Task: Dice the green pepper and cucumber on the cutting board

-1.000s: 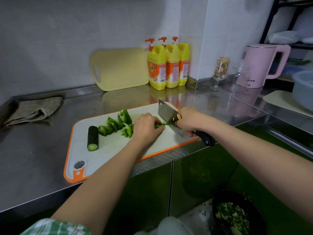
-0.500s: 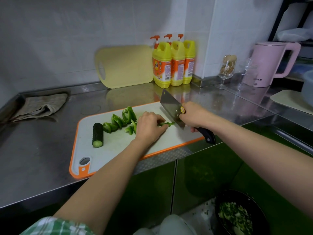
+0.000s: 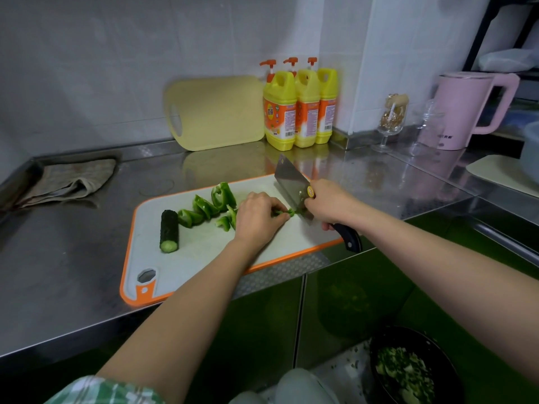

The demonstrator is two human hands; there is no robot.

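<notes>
Left hand pinning pepper strip, cleaver alongside

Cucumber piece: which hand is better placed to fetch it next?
Left. The left hand sits on the cucumber piece side of the cutting board, pinching only a pepper strip; the right hand grips the cleaver, farther away.

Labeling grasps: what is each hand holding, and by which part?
Right hand grips the knife by its handle, close to the blade. Left hand holds a pepper strip near its cut end.
</notes>
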